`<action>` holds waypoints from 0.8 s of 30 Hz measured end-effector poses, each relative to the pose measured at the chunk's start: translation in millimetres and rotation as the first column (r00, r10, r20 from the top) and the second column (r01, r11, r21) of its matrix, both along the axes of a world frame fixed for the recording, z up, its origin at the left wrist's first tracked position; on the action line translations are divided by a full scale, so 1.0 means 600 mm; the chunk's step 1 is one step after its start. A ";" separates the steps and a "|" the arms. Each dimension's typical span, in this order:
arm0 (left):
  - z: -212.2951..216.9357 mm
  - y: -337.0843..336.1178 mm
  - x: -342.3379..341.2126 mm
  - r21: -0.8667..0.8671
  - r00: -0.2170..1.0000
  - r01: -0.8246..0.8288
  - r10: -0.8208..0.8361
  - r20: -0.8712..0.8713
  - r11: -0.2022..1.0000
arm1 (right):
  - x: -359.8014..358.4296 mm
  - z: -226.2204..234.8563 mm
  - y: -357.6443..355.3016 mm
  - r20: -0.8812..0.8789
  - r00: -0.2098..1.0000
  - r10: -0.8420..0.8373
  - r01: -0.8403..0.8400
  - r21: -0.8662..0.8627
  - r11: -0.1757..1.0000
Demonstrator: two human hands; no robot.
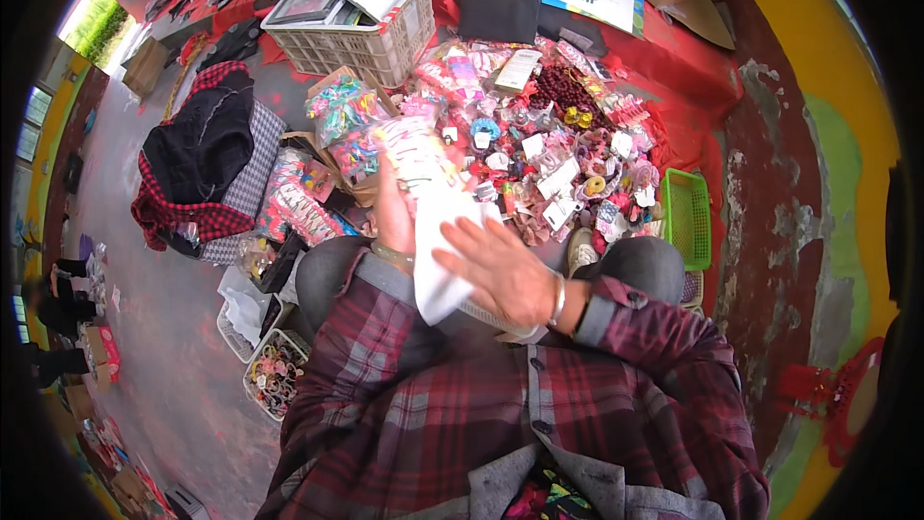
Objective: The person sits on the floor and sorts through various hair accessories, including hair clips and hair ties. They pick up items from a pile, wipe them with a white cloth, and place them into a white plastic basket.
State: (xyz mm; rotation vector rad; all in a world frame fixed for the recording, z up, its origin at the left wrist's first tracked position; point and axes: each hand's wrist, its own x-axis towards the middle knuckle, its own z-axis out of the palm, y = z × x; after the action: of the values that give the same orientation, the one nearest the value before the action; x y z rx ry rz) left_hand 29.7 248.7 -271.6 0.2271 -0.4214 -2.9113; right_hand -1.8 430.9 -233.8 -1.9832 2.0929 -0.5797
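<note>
My left hand (pixel 391 212) is closed along the edge of a long white card (pixel 438 274), with its fingers partly hidden behind. Pink, white and yellow striped small items (pixel 419 156), blurred, sit at the card's far end; their exact kind I cannot make out. My right hand (pixel 505 270) lies flat across the card's near part, fingers stretched out and a little smeared by motion. A silvery bracelet circles the right wrist. Just beyond my hands spreads a heap of hair accessories (pixel 568 173) in pink, red and white, many with white tags.
A plastic crate (pixel 385 53) with flat boxes stands at the far left of the heap. Left of me are a checked bag (pixel 258 159) with dark clothing and a small basket of hair ties (pixel 274 376). A green basket (pixel 685 217) stands at the right by the wall.
</note>
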 end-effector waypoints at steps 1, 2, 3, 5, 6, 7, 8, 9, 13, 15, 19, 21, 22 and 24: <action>0.002 0.011 0.006 -0.018 0.995 0.080 -0.080 -0.055 0.997 | -0.011 -0.012 -0.018 -0.002 0.999 -0.054 0.053 -0.087 0.995; 0.004 0.024 0.011 -0.040 0.981 0.158 -0.162 -0.107 0.987 | -0.026 -0.017 -0.040 -0.110 0.987 -0.114 0.104 -0.096 0.990; -0.001 0.040 0.011 -0.279 0.999 0.019 -0.030 -0.035 0.960 | -0.049 -0.022 -0.065 -0.174 0.971 -0.166 0.130 -0.202 0.971; 0.002 0.064 0.003 -0.287 0.999 0.009 0.006 0.053 0.958 | -0.101 -0.023 -0.097 -0.067 0.958 -0.277 0.246 -0.294 0.924; 0.012 0.069 0.003 -0.050 0.992 0.103 -0.099 0.081 0.993 | -0.118 -0.015 -0.105 -0.011 0.949 -0.314 0.298 -0.285 0.911; 0.018 0.065 0.001 -0.080 0.992 0.123 -0.124 -0.008 0.989 | -0.128 -0.023 -0.107 -0.095 0.965 -0.246 0.201 -0.342 0.918; 0.017 0.064 -0.001 -0.112 0.997 0.069 -0.067 0.022 0.991 | -0.137 -0.039 -0.108 -0.182 0.967 -0.180 0.097 -0.388 0.916; 0.014 0.062 -0.006 -0.145 0.999 0.020 -0.013 0.047 0.989 | -0.142 -0.048 -0.107 -0.273 0.955 -0.119 -0.008 -0.422 0.906; -0.005 -0.007 0.005 -0.352 0.989 -0.138 0.146 -0.006 0.926 | -0.026 -0.021 -0.045 0.021 1.000 -0.001 0.004 -0.142 0.990; 0.012 -0.014 0.002 -0.034 0.986 -0.139 0.141 0.086 0.990 | 0.013 -0.009 -0.006 0.006 0.999 0.032 -0.032 0.011 0.999; 0.011 -0.003 -0.003 -0.082 0.998 0.020 -0.025 -0.053 0.996 | 0.003 -0.015 -0.003 -0.039 0.999 -0.038 0.036 -0.035 0.999; -0.007 0.016 0.004 -0.468 0.999 -0.011 0.032 0.037 0.883 | -0.029 -0.026 -0.038 -0.146 0.982 -0.122 0.111 -0.080 0.991; -0.010 0.027 0.017 -0.775 0.990 -0.073 0.141 0.021 0.628 | -0.048 -0.026 -0.065 -0.173 0.967 -0.186 0.155 -0.179 0.972; -0.008 0.060 0.005 -0.073 0.982 0.103 -0.090 0.168 0.992 | -0.096 -0.029 -0.096 -0.164 0.932 -0.323 0.248 -0.362 0.899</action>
State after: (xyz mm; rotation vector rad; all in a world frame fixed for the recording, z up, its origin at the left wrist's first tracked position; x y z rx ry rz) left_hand 32.7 284.5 -276.4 0.4494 -0.5926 -2.9729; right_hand -59.7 373.2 -251.1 -1.9954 2.6043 -0.8575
